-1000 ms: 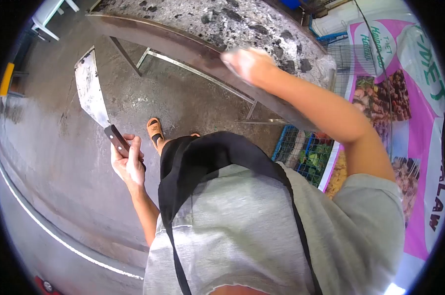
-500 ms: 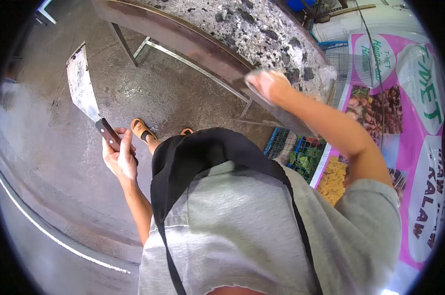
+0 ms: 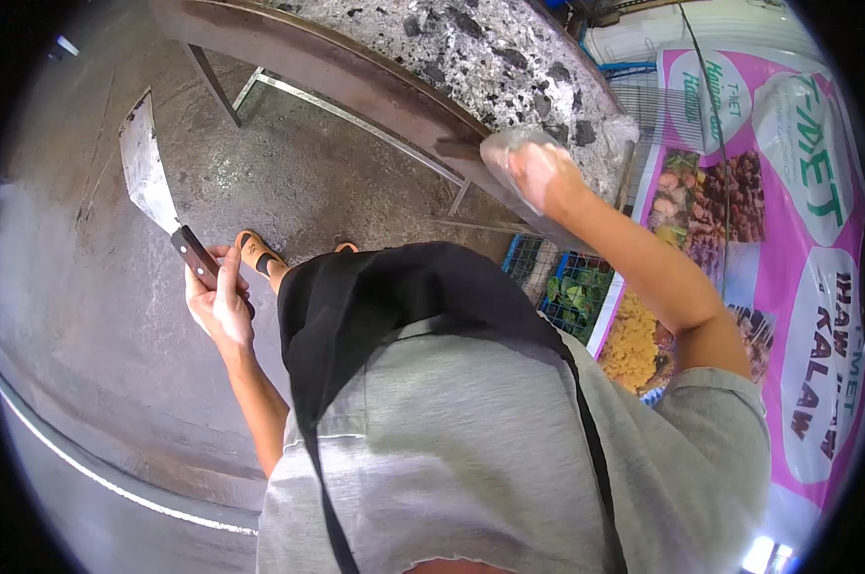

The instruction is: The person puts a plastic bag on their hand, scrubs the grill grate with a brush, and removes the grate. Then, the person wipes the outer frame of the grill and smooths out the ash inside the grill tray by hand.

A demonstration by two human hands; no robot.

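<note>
My left hand (image 3: 224,295) is wrapped round the dark wooden handle of a metal spatula (image 3: 149,172). The wide, stained blade points up and away from me over the floor. At the metal rim of a long grill (image 3: 394,77), my right hand (image 3: 542,172) is closed on a pale, see-through piece (image 3: 505,153) that looks like plastic. The piece is pressed against the rim and slightly blurred. Grey-white ash with black charcoal lumps (image 3: 456,48) lies in the grill.
A pink and white printed banner (image 3: 786,287) hangs on the right. Blue-edged wire crates with green leaves (image 3: 574,292) stand below the grill's right end. Under the grill are metal legs (image 3: 212,86) and a crossbar. My sandalled feet (image 3: 253,251) are on the concrete floor.
My right hand has slid along the grill's rim toward its right end, with the pale piece still in it. My left hand keeps its grip on the spatula. The view has shifted somewhat.
</note>
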